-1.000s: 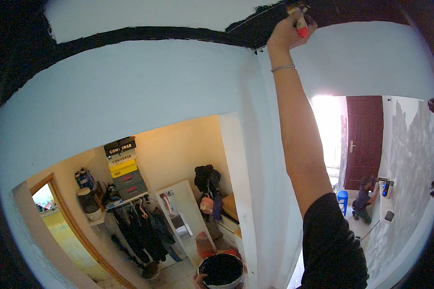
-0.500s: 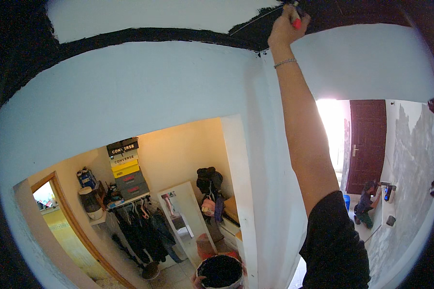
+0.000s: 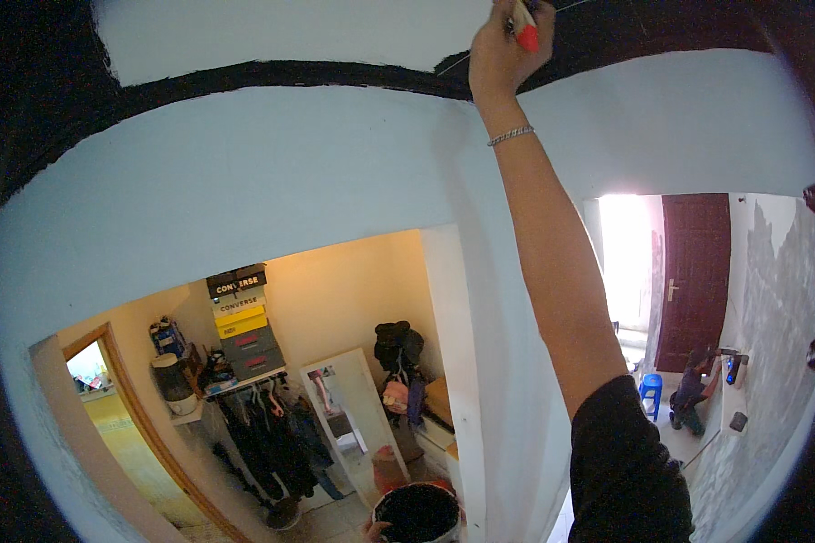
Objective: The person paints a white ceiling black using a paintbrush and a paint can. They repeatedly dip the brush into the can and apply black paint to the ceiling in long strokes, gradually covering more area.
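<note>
My right hand [image 3: 505,56] is raised overhead at the top of the view, its fingers closed round a paintbrush. The brush's handle [image 3: 524,29] is pale with a red end; its bristles are out of view above. The hand is beside a black painted band [image 3: 244,74], which borders a white ceiling area [image 3: 290,34] above a pale blue wall [image 3: 272,154]. At the lower edge, the fingers of my left hand [image 3: 377,530] grip the side of a bucket [image 3: 457,527]. Black paint [image 3: 415,513] shows inside it.
Through an opening below are stacked shoe boxes [image 3: 247,330], hanging clothes [image 3: 258,434] and a leaning mirror [image 3: 342,407]. At right, a person [image 3: 688,395] crouches by a patchy grey wall [image 3: 761,335], near a blue stool [image 3: 651,394] and a dark red door [image 3: 695,281].
My right hand has moved left along the black band with the paintbrush. The whole view has shifted slightly, and more of the blue stool shows. The bucket stays in my left hand.
</note>
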The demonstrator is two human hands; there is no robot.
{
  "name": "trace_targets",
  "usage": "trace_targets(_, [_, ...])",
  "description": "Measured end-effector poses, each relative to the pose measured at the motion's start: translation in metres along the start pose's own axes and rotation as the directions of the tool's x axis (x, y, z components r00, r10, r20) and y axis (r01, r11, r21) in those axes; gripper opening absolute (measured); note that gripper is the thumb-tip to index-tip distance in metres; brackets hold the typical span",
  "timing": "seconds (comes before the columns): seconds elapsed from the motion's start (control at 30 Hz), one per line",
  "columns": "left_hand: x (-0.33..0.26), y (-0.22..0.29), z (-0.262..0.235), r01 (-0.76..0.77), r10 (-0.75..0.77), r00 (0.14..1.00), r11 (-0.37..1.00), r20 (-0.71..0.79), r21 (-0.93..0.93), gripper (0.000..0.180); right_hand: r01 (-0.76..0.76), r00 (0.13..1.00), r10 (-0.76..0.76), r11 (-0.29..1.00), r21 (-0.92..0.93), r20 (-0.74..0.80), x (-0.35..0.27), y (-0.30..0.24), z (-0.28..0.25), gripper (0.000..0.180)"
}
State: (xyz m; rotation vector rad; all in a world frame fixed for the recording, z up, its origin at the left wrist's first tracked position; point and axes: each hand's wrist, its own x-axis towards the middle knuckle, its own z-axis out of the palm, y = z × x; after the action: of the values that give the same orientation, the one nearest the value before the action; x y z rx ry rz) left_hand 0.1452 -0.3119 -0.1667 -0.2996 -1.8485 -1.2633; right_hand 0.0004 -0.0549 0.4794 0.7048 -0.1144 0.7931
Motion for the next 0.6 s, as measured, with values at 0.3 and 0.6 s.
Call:
trace_targets(0.3, [-0.001,-0.003,-0.003,0.603,-0.676,0.658,0.210,0.332,-0.770,0.097,0.143,0.989,-0.146,0.962,-0.231,0.003,-0.001,-0.023,0.023,0.015])
trace_targets(0.6, [0.005,0.034,-0.036,0.237,-0.213,0.971,0.848,0.105,-0.475,0.082,-0.167,0.964,0.163,0.986,-0.002,-0.212,0.014,-0.024,-0.006,0.018])
